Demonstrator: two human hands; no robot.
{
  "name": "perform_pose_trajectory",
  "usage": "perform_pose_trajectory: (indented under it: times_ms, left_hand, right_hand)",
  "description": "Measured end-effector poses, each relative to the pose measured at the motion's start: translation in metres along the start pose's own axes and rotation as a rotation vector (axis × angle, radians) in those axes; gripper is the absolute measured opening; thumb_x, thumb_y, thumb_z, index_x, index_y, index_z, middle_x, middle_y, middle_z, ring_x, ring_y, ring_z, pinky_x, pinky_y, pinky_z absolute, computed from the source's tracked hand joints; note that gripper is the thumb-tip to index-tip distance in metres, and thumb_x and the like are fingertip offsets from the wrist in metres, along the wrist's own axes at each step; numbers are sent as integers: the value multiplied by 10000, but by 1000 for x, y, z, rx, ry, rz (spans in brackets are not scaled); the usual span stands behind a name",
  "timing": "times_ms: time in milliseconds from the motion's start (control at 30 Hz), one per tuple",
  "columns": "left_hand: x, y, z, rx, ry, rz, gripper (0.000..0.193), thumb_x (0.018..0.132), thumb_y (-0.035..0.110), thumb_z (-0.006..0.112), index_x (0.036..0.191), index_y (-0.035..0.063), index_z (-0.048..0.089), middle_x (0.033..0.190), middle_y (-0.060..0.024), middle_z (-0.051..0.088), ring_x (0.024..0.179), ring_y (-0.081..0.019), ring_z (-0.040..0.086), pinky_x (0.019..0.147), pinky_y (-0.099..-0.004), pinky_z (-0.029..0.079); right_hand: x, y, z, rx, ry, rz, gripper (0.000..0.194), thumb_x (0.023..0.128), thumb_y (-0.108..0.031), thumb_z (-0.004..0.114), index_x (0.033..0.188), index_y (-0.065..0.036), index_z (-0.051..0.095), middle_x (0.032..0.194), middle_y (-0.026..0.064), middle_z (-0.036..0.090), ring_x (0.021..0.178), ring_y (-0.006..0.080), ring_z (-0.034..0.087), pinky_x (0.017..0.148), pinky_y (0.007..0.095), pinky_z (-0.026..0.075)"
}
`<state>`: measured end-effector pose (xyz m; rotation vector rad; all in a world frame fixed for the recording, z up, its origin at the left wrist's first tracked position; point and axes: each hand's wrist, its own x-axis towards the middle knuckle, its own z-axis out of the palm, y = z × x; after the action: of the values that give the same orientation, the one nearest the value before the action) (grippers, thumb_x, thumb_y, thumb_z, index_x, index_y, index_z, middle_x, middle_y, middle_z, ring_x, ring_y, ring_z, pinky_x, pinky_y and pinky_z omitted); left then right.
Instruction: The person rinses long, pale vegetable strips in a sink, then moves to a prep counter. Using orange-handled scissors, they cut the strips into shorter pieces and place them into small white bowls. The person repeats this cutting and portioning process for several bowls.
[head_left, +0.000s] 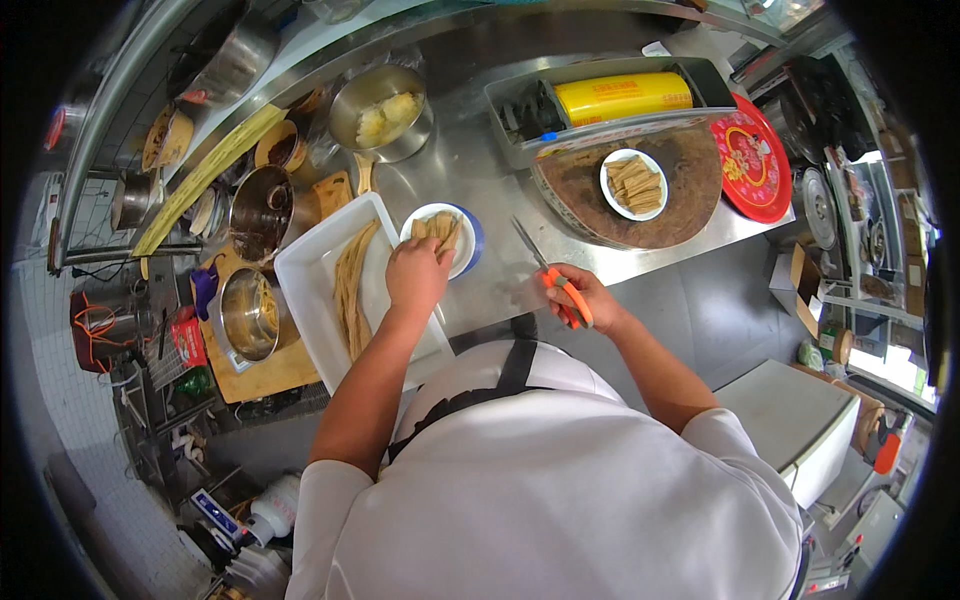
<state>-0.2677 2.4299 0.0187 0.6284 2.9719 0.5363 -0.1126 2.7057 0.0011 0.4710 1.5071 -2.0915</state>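
Note:
My left hand reaches into a white bowl with a blue outside. Its fingers close over cut tan strips, which look like dried bean curd sticks; the fingertips are partly hidden. Orange-handled scissors are in my right hand, over the counter's front edge, blades pointing away and to the left. Left of the bowl, long wrinkled tan sticks lie in a white plastic tub. A second white bowl of short cut strips stands on a round wooden chopping block.
A steel pan with pale yellow food stands behind the tub. Behind the block is a grey bin holding a yellow roll; a red tray sits beside it. At left, a steel bowl rests on a wooden board.

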Motion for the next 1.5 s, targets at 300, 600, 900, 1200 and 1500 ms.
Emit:
perform_pose_trajectory:
  times_ms: [300,600,900,1200,1500]
  left_hand:
    - [-63,-119,-38,-235,186,-523,158,958,159,668,1021,38,748,918,-149,750,830,-296,729,782,-393,570]
    - [-24,-125,65,-157,-5,-435,254,902,276,696,967,36,750,944,-169,770,898,-364,738,830,-430,580]
    - [-15,-94,-7,-611,43,-566,325,868,297,734,971,-11,755,857,-153,768,758,-265,745,727,-366,569]
    - [-5,-48,-23,-484,44,-427,300,930,290,730,1018,5,753,887,-131,771,795,-232,739,757,-353,561]
    - [-64,-173,17,130,131,-488,216,889,260,713,948,53,733,949,-156,728,869,-359,706,804,-446,569]
  right_hand:
    - [0,2,-1,37,64,10,379,981,-259,722,1316,-111,628,765,6,627,566,96,573,476,239,435]
    - [13,-7,19,-36,24,63,409,983,-264,726,1343,-107,612,757,5,605,545,97,554,480,236,438]
    - [4,-1,16,-40,76,62,408,993,-249,709,1346,-79,594,749,-2,581,525,92,529,466,242,413]
    - [4,7,13,-4,66,-9,387,988,-199,703,1344,-83,605,742,-7,585,513,91,523,466,248,400]
    - [-11,13,3,-2,118,32,392,988,-188,703,1354,-89,601,724,6,585,526,91,535,475,243,418]
